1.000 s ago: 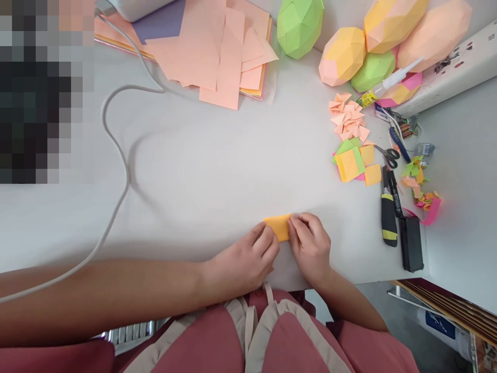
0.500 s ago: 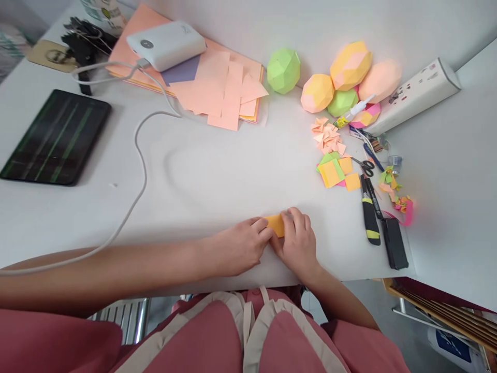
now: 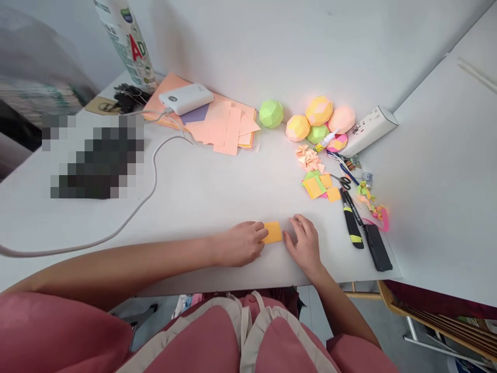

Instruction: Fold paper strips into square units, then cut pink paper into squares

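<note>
A small folded orange paper (image 3: 273,232) lies on the white table (image 3: 217,191) near its front edge. My left hand (image 3: 240,242) has its fingers curled and pinches the paper's left edge. My right hand (image 3: 305,242) rests on the table just right of the paper, fingers spread and apart from it, holding nothing.
To the right lie small paper squares (image 3: 317,185), folded peach pieces (image 3: 308,157), scissors (image 3: 342,181), a yellow-black cutter (image 3: 352,224), a black bar (image 3: 377,247) and scraps. Paper polyhedra (image 3: 309,120), a glue tube, a power strip (image 3: 368,130), peach sheets (image 3: 223,127), a power bank (image 3: 186,98) and its cable (image 3: 151,181) sit farther back.
My right hand has let go of the orange paper and slid off to its right. The left hand stays on the paper. The head has lifted, showing more of the table.
</note>
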`<state>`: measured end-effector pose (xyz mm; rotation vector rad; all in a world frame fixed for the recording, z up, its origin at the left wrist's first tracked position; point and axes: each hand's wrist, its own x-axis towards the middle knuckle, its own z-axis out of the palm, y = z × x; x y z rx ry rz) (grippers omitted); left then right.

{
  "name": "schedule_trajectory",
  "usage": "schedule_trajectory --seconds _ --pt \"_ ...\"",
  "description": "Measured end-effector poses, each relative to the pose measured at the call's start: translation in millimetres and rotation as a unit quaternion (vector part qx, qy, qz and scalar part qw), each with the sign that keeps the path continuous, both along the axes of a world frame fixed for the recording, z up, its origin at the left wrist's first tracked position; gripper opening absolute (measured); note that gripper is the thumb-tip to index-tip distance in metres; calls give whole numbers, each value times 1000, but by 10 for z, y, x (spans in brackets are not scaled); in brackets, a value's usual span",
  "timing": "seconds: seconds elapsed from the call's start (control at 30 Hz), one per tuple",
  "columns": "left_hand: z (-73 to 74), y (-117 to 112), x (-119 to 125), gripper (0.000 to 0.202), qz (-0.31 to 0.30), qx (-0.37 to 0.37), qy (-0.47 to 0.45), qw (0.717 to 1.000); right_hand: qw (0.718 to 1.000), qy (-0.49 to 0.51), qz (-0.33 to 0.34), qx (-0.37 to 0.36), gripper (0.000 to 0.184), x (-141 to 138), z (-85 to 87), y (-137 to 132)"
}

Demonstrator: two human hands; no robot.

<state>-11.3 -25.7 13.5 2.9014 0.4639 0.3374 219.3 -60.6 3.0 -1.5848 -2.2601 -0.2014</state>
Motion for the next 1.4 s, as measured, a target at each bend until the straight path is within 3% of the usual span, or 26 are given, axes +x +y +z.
schedule_trajectory --seconds 0.07,0.17,0.23,0.57,0.73,0.97,1.1,1.2,1.27,1.4 --pt "-45 8 30 21 1 19 -10 1000 996 14 83 24 24 -33 58 28" --pt "-104 6 78 20 16 38 -23 999 970 -27 240 -33 18 -134 176 56" --pt "-123 8 107 20 28 40 -28 998 955 -47 285 -65 19 -192 235 68" --pt "-108 83 149 19 16 30 16 999 948 -118 296 2 24 -211 175 87" --pt "-158 74 164 22 14 37 16 999 949 -93 302 8 25 -204 162 118" --pt "-268 54 209 21 52 43 -8 998 961 -19 274 -38 22 -187 129 190" --pt "-255 98 145 23 95 -37 -98 990 962 45 252 -90 17 -205 194 282" --pt "-154 144 60 23 117 -178 -240 947 947 157 218 -174 14 -287 294 422" --pt "-69 163 4 22 179 -262 -328 890 914 249 196 -254 14 -382 349 538" --pt "9 156 -77 16 305 -391 -355 793 866 364 152 -307 9 -598 336 715"
